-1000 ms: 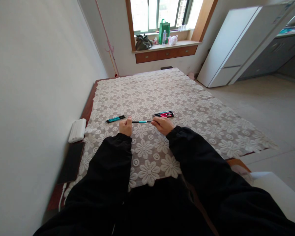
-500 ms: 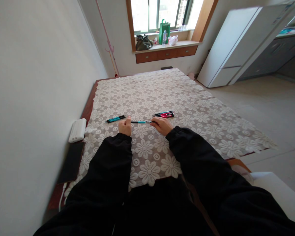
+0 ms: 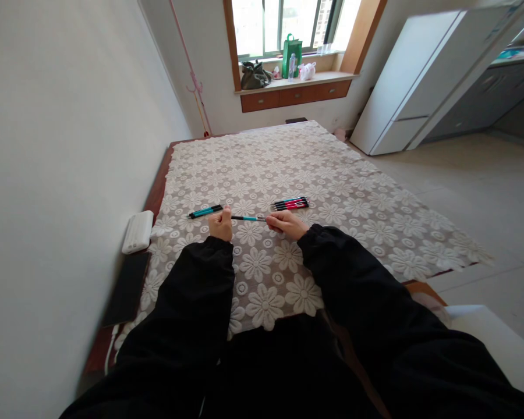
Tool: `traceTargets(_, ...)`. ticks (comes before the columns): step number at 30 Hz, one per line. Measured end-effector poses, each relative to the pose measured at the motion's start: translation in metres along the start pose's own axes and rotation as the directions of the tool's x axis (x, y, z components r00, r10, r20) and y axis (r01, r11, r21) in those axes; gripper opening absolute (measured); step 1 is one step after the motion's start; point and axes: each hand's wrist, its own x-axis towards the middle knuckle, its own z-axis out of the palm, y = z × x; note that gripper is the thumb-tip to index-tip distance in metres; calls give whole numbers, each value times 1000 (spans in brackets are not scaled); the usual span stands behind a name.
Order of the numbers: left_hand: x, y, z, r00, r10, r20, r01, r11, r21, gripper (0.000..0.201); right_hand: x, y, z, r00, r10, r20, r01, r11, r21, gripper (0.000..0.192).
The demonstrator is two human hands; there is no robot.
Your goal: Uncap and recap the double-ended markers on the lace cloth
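Both hands hold one teal and black pen (image 3: 248, 218) level over a table covered by a white floral lace cloth (image 3: 288, 163). My left hand (image 3: 220, 224) grips its left end; my right hand (image 3: 287, 223) pinches its right end. A second teal pen (image 3: 205, 211) lies on the cloth just left of my left hand. A small bundle of red and black pens (image 3: 290, 203) lies just beyond my right hand.
A white box (image 3: 137, 231) and a dark flat slab (image 3: 126, 287) sit by the wall on the table's left edge. A white fridge (image 3: 414, 81) stands at the right. Bags and a bottle (image 3: 291, 67) crowd the windowsill. A white seat (image 3: 489, 343) is near right.
My right hand has slid a little to the left along the pen, so less of the pen shows between my hands. The left hand has stayed put.
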Motion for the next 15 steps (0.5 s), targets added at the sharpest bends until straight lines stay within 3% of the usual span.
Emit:
traceTargets(4, 2, 4, 2, 997, -68, -23, 66, 994, -85, 57, -1, -3, 1, 995, -7, 102, -30, 936, 351, 61)
traceTargets(7, 3, 2, 4, 993, -113, 20, 115, 975, -188, 58, -3, -4, 2, 992, -33, 123, -32, 872, 488, 57)
traceTargets(12, -1, -2, 5, 988, -52, 144, 104, 918, -383, 61, -3, 3, 0, 990, -68, 126, 2, 886, 463, 54)
traceTargets(15, -3, -1, 5, 983, -17, 183, 85, 924, -372, 62, -2, 7, -3, 992, -83, 96, 32, 898, 438, 59)
